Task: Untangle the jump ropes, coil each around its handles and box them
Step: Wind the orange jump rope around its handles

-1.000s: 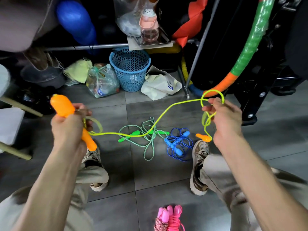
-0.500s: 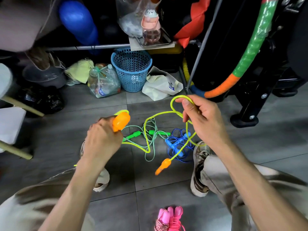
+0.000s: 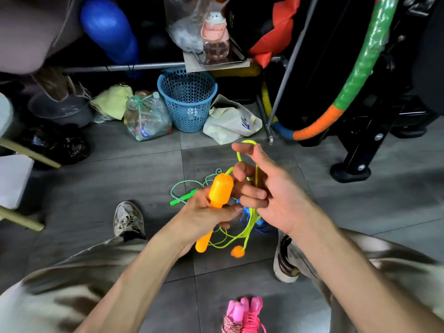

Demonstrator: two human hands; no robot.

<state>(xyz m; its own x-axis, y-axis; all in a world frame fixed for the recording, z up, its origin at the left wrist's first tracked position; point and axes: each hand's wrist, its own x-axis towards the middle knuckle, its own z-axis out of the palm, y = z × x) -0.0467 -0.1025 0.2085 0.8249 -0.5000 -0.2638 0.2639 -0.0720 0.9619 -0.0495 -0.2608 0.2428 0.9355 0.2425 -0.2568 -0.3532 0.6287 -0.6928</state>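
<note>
Grey tiled floor, blue basket, perhaps shelving

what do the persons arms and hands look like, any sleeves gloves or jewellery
Both forearms are bare from elbow to wrist, with no sleeves in view. The left hand and right hand wear no gloves, and no rings, watch or bracelet show. The fingernails are short and unpainted.
</note>
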